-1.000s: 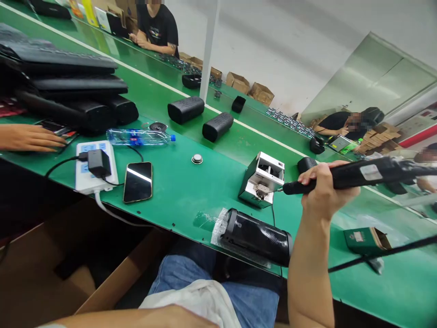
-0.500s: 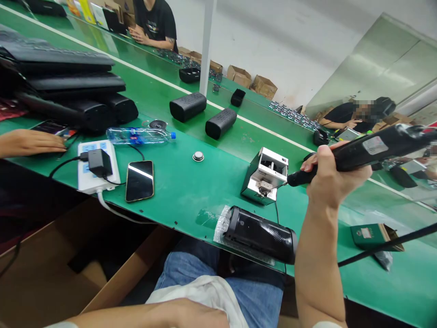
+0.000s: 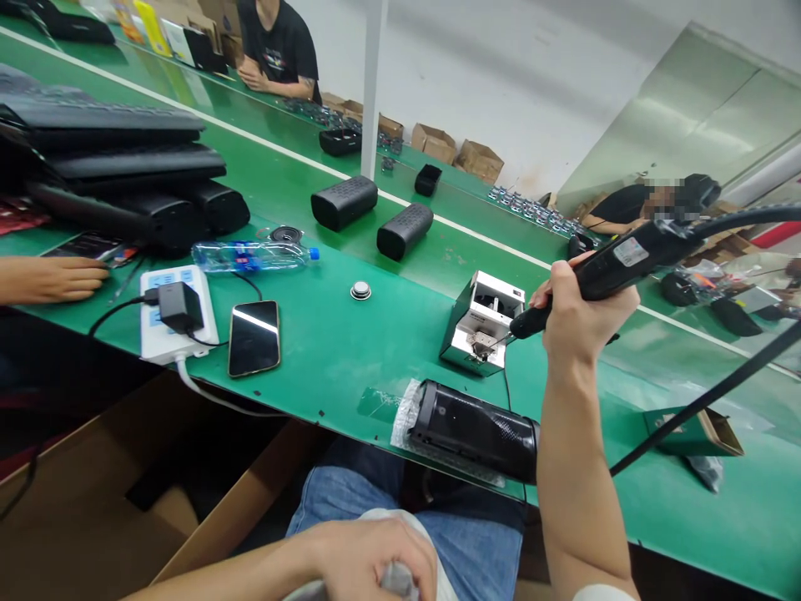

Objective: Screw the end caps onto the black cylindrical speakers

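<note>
My right hand [image 3: 585, 313] is wrapped round a black electric screwdriver [image 3: 632, 259], held nearly level above the bench. Its bit reaches the front of a silver and black screw feeder box [image 3: 481, 325]. Low in the view, over my lap, my left hand [image 3: 381, 559] has curled fingers around something greyish, too hidden to make out. A glossy black cylindrical speaker [image 3: 476, 430] lies on bubble wrap [image 3: 406, 417] at the bench's near edge, between my two arms.
Nearby are a phone [image 3: 254, 338], power strip [image 3: 172, 313], plastic bottle [image 3: 250, 256], small round metal part [image 3: 360, 290] and green box [image 3: 694, 430]. Black casings [image 3: 125, 159] pile up left, near another person's hand [image 3: 53, 280]. A cable hangs at right. Two black speakers [image 3: 344, 202] stand beyond.
My right hand and the screwdriver have shifted left and slightly down, closer to the feeder box. My left hand has risen farther into view, showing the greyish thing.
</note>
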`<state>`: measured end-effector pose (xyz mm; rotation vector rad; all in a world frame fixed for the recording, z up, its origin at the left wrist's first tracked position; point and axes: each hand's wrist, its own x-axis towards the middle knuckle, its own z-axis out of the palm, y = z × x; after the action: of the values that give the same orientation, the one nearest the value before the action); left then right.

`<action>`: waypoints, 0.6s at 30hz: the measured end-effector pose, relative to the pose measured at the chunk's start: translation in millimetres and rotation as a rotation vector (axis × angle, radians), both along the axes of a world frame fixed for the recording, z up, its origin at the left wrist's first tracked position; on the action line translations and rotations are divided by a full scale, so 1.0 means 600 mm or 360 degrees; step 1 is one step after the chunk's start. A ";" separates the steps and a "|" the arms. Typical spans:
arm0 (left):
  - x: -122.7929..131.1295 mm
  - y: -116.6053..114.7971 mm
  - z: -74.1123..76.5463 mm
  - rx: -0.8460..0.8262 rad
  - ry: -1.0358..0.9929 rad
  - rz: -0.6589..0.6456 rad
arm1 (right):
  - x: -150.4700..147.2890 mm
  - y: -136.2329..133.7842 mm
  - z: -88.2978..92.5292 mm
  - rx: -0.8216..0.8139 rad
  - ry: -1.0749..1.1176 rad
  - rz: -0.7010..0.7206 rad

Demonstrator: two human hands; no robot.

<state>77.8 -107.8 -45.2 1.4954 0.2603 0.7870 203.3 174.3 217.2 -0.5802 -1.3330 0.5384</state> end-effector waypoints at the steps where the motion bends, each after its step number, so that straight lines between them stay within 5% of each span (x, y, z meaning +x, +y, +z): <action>1: -0.022 0.007 0.027 0.0054 -0.0025 0.0214 | -0.001 0.001 -0.001 -0.0017 0.0003 -0.0001; 5: -0.098 0.056 0.091 0.0298 0.0038 0.1359 | -0.006 0.007 0.000 -0.0054 0.0072 -0.0104; 7: -0.117 0.092 0.095 0.0415 0.0295 0.1574 | -0.008 0.009 0.001 -0.0066 0.0104 -0.0155; 12: -0.118 0.159 0.071 0.0448 0.0771 0.1214 | -0.007 0.007 -0.004 -0.0051 0.0109 -0.0156; 18: -0.113 0.167 0.056 0.0563 0.0816 0.1077 | 0.008 -0.026 -0.001 -0.0125 0.0095 -0.0057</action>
<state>10.1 -7.6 -11.8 1.9627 1.1001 0.9969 207.8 158.8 216.5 -0.6469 -1.2470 0.5765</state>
